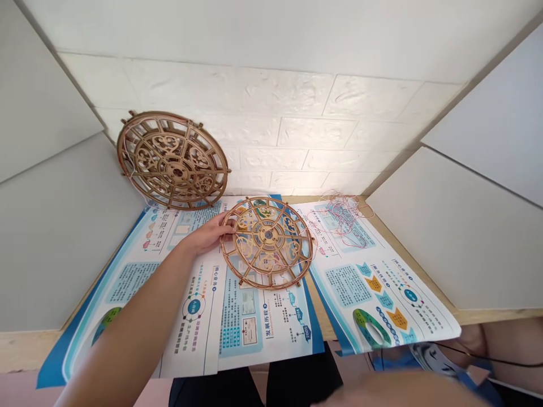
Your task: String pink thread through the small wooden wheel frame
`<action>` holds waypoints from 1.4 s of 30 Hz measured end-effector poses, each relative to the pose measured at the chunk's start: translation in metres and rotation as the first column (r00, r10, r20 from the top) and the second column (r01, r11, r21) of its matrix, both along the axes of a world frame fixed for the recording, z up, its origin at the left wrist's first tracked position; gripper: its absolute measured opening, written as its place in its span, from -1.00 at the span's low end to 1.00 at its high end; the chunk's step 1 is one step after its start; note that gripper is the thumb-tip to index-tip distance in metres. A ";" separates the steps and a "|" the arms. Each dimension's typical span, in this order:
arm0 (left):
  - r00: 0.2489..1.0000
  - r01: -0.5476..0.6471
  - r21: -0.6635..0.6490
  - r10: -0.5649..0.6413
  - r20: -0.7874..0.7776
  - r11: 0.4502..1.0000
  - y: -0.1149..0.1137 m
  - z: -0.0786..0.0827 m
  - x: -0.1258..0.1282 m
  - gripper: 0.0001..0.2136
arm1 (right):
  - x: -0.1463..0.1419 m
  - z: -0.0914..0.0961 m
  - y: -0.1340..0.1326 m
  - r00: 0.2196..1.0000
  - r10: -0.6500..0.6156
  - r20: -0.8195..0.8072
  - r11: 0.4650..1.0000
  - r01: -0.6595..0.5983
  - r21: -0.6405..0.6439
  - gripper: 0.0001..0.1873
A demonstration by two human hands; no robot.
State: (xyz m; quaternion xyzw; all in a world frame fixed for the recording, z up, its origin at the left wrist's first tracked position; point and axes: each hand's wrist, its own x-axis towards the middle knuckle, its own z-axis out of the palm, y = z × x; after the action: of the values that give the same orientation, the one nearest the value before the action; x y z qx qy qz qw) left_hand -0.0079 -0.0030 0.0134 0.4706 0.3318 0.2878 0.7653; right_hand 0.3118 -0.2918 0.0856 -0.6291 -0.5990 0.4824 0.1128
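My left hand [210,233] is closed on the left rim of a round brown openwork wheel [268,235] with spokes, scroll patterns and a ring-shaped hub. The wheel is over printed sheets, and a thin pale wire runs along it. At the bottom edge my right hand or forearm [407,390] shows as a blurred shape, apart from the wheel, with its fingers not visible. Behind and to the left, a stack of similar brown wheels [176,169] leans against the wall, also with thin wire on it.
A loose tangle of thin pinkish wire [345,217] lies at the back right. Printed posters [377,277] cover much of the wooden table [479,315] and overhang its front edge. A white brick-patterned wall [314,138] stands behind, with white panels [470,237] on both sides.
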 end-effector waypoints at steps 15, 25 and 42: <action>0.994 0.032 0.027 -0.035 0.106 0.999 0.001 0.000 -0.003 -0.43 | 0.037 -0.024 0.239 0.864 -0.270 0.425 0.908 0.081 0.412 -0.88; 0.993 0.040 0.011 -0.041 0.107 0.999 0.002 0.006 -0.003 -0.47 | 0.000 -0.049 0.269 0.989 -0.146 0.036 0.714 0.080 0.695 -0.72; 0.997 0.062 -0.026 -0.061 0.038 0.998 0.008 -0.006 -0.001 -0.42 | -0.001 -0.075 0.264 0.994 -0.012 0.104 0.603 -0.076 0.794 -0.76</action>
State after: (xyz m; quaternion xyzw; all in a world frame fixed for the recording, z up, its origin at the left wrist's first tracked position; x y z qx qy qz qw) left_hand -0.0092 0.0051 0.0073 0.4647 0.3070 0.2682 0.7861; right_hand 0.3109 -0.0275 0.0109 -0.5254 -0.7670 0.1356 0.3426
